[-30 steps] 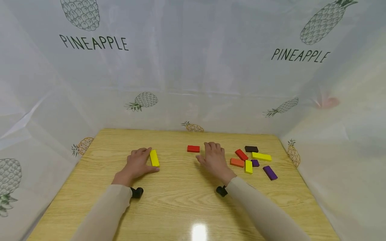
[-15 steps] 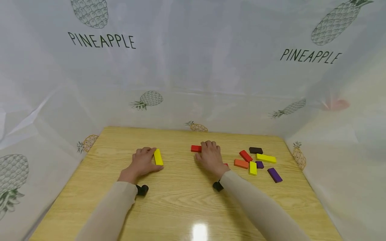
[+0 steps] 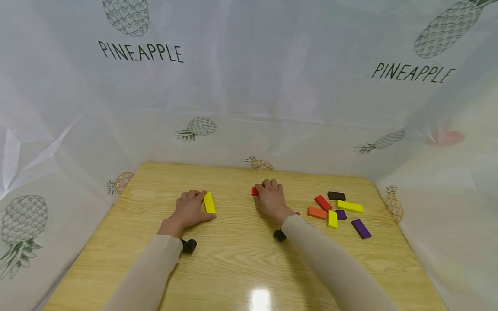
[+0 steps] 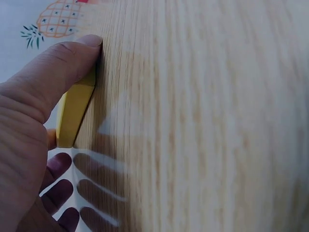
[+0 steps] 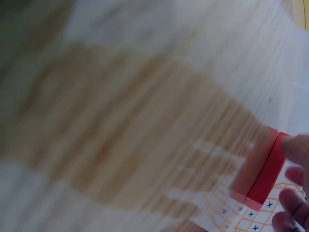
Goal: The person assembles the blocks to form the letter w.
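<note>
My left hand [image 3: 189,209] pinches a yellow block [image 3: 209,203] lengthwise, thumb on its near end and index finger at its far end. In the left wrist view the thumb [image 4: 63,67] overlaps one end of this yellow block [image 4: 75,113], and the other fingers spread behind it, close over the wood. My right hand [image 3: 271,199] grips a red block [image 3: 254,191] near the table's far side; most of it is hidden under the fingers. The right wrist view has the thumb at one end of the red block [image 5: 268,171].
To the right lie a red block [image 3: 323,202], an orange one [image 3: 317,213], a short yellow one [image 3: 332,219], a long yellow one [image 3: 349,206], a black one [image 3: 336,196] and two purple ones [image 3: 361,229]. A pineapple-print sheet [image 3: 249,86] surrounds the wooden table [image 3: 233,268].
My right hand has moved left onto the red block and now covers most of it. The left hand keeps its pinch on the yellow block. The whole view has shifted slightly.
</note>
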`<state>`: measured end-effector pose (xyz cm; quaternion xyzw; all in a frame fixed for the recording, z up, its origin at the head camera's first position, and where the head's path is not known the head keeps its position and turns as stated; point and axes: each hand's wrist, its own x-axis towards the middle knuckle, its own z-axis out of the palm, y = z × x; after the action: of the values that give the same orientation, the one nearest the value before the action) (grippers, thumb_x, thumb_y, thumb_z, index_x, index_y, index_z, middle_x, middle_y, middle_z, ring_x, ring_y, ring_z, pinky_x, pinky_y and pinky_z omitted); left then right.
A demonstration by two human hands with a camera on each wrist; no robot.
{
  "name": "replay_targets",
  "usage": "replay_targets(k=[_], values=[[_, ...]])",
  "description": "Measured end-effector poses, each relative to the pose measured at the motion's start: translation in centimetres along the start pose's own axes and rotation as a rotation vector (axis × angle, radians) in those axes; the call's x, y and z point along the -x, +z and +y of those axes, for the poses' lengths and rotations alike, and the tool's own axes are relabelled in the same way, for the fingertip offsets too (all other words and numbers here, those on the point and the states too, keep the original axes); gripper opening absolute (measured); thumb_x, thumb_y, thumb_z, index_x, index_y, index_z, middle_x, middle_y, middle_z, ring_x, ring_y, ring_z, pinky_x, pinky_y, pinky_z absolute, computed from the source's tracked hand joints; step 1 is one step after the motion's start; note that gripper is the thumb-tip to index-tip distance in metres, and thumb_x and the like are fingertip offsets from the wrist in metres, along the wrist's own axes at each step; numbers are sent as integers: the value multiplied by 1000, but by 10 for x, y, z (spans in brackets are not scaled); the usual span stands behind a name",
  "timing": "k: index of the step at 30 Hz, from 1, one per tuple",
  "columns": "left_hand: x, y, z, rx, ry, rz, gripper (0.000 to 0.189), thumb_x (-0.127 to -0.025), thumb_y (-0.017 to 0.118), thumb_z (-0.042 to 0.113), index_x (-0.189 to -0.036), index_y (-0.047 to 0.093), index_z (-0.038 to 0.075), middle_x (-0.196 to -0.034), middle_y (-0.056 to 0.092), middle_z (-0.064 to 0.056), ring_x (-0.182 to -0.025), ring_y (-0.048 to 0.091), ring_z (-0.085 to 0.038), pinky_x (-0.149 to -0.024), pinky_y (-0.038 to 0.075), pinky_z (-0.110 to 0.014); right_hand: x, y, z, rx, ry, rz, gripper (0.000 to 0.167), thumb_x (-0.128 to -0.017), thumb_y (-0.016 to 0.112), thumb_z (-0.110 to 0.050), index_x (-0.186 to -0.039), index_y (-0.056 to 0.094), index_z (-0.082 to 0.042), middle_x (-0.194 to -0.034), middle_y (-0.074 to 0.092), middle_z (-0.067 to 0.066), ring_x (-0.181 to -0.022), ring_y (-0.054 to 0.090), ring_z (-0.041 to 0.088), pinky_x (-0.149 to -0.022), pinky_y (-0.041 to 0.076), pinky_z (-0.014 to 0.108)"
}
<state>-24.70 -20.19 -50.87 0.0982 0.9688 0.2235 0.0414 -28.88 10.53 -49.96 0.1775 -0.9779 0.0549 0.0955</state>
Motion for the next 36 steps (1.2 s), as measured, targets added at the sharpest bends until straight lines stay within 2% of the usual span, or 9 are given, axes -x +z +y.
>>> replay_targets(k=[6,10,14,19,22,29,32,36], values=[[-3,2,2,-19,-2,1,99,-86,83,54,-160,42,4,-152,45,-27,-139,37,-50,-113,30,-70,-8,5,-3,-33,244,-19,61,-98,64,-62,-106,56,-2,-99,56,19,-91,53,39,-82,48,52],[-2,5,-1,-3,-6,-2,99,-86,83,54,-161,42,5,-153,44,-26,-140,37,-49,-115,28,-70,-14,10,-6,-42,299,-63,66,-97,62,-65,-108,55,-1,-97,56,20,-91,55,41,-84,49,54],[-3,5,-1,16,-3,-9,99,-86,83,54,-162,41,7,-155,43,-25,-141,35,-49,-116,26,-69,-17,13,-7,-18,320,-105,67,-99,58,-66,-110,54,-1,-95,55,19,-91,54,40,-85,49,54],[-3,4,-1,17,-11,-7,99,-86,83,54,-163,40,9,-156,42,-25,-142,34,-49,-118,25,-68,-18,13,-8,28,338,-128,69,-98,51,-74,-102,53,-4,-87,52,16,-86,50,37,-82,48,52],[-3,3,0,16,-9,-5,98,-86,83,54,-162,41,8,-155,42,-25,-141,35,-49,-117,26,-69,-19,12,-9,46,331,-140,64,-102,48,-68,-98,53,-5,-86,52,15,-86,51,37,-81,48,52],[-2,3,2,6,-9,0,98,-86,83,54,-162,42,8,-154,43,-25,-140,36,-49,-116,27,-70,-19,13,-7,-12,262,-134,43,-102,55,-45,-107,55,-3,-96,55,17,-94,50,36,-86,47,51],[-2,3,1,3,-6,1,98,-86,83,54,-162,42,7,-154,43,-25,-140,36,-50,-115,27,-71,-18,12,-7,-20,246,-123,43,-100,58,-46,-107,55,-4,-97,55,15,-94,49,35,-85,46,49],[-2,3,0,5,-4,0,97,-87,83,54,-162,41,8,-154,43,-25,-140,36,-50,-115,27,-71,-16,9,-7,-11,285,-121,51,-96,60,-54,-104,54,-4,-96,53,15,-95,48,35,-85,45,50]])
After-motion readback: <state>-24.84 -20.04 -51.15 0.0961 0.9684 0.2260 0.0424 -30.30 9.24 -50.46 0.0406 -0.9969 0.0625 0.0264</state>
